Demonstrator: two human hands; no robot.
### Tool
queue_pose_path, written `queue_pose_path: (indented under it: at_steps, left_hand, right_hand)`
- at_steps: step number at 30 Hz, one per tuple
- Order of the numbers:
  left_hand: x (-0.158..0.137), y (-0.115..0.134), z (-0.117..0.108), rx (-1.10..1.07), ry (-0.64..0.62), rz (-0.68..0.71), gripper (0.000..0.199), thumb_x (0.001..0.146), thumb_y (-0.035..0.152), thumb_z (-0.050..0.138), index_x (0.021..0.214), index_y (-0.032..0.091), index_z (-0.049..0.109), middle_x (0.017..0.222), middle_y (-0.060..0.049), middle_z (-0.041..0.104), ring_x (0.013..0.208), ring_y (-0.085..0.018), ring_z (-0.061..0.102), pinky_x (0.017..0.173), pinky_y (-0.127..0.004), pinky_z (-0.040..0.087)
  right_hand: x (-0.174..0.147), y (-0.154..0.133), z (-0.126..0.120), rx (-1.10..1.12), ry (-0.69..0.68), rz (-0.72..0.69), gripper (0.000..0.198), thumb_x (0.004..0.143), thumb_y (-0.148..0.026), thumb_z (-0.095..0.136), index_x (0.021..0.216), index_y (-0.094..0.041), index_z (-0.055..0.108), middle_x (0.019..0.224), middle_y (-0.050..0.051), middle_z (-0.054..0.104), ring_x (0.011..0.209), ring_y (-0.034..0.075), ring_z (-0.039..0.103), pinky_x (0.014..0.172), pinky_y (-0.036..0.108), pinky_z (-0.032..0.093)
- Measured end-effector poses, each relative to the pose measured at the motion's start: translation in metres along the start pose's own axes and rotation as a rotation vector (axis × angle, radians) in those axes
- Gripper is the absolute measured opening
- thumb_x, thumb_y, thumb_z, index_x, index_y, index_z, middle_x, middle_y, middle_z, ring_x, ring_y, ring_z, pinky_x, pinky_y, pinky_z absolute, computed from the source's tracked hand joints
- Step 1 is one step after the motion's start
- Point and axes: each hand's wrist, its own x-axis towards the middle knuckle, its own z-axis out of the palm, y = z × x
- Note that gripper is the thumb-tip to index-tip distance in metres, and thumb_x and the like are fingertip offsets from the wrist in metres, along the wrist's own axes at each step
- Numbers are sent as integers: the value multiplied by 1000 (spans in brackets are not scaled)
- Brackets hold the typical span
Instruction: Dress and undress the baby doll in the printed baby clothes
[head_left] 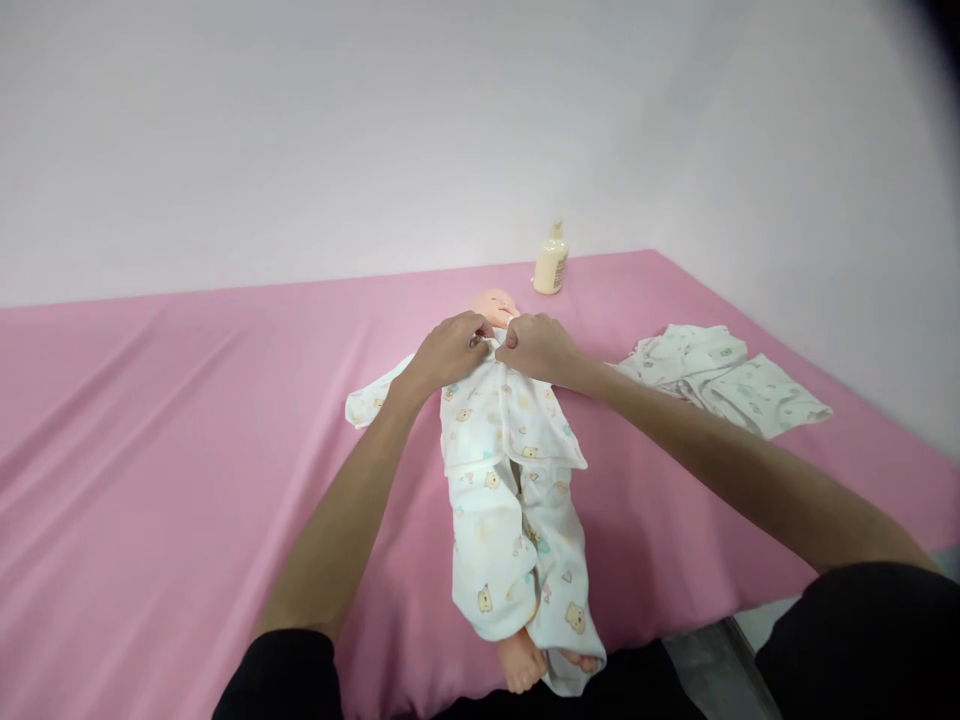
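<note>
A baby doll (523, 662) lies on its back with its feet toward me, dressed in white printed trousers (487, 540) and a matching white jacket (480, 425). At the jacket's collar, just below the doll's head, my left hand (454, 352) pinches the cloth edge. My right hand (541, 347) grips the opposite side of the collar, fingers curled and close to the left ones. Both hands partly hide the neckline, so any fastener there cannot be made out. One jacket sleeve stretches out to the left.
A pink sheet (187, 450) covers the bed, with creases on the left. A cream pump bottle (550, 265) stands near the wall beyond the doll's head. More white printed baby clothes (720, 375) lie in a loose heap on the right. The bed's front edge is close to me.
</note>
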Motion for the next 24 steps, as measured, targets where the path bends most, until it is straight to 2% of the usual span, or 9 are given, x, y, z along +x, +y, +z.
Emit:
queue_pose_path:
  at_steps: [4,8,13,19,22,24]
  left_hand:
    - [-1,2,-1,17,1,15,9,84,18,49,87,20,58,97,-4,65,83,-19,56,66,-30,38]
    - [-3,5,-3,36,-6,61,8,82,16,49,75,20,47,90,-5,63,79,-18,54,63,-31,36]
    - [-5,5,-3,66,-5,82,16,83,17,48,71,20,39,82,-4,58,72,-18,50,62,-31,34]
    - [-6,5,-1,100,-1,95,16,83,17,48,70,20,38,82,-4,58,71,-19,52,61,-32,35]
    - [-10,9,-7,74,-53,116,13,81,16,47,70,20,45,85,-5,61,74,-19,55,63,-33,37]
    - [-13,12,-12,42,-89,133,11,82,16,47,74,20,54,90,-6,63,81,-21,59,67,-33,40]
  right_hand:
    - [-2,-14,-5,-226,-42,-93,8,83,-14,54,80,-16,61,77,10,64,72,22,60,58,30,32]
    - [-5,-32,-11,-400,-115,-170,20,84,-6,54,98,-12,67,89,16,67,85,27,65,63,30,37]
    - [-1,-39,-17,-411,-184,-121,23,85,-8,55,104,-11,68,95,18,68,92,31,66,66,32,40]
    - [5,-29,-9,-363,-159,-104,19,84,-10,53,96,-13,68,94,19,68,88,31,66,62,33,39]
    - [5,-22,-7,-328,-130,-105,12,84,-13,52,81,-14,64,87,17,67,81,29,66,59,32,37]
    - [3,-15,-9,-221,-137,-66,17,84,-19,56,67,-17,56,76,14,65,73,26,64,57,32,36]
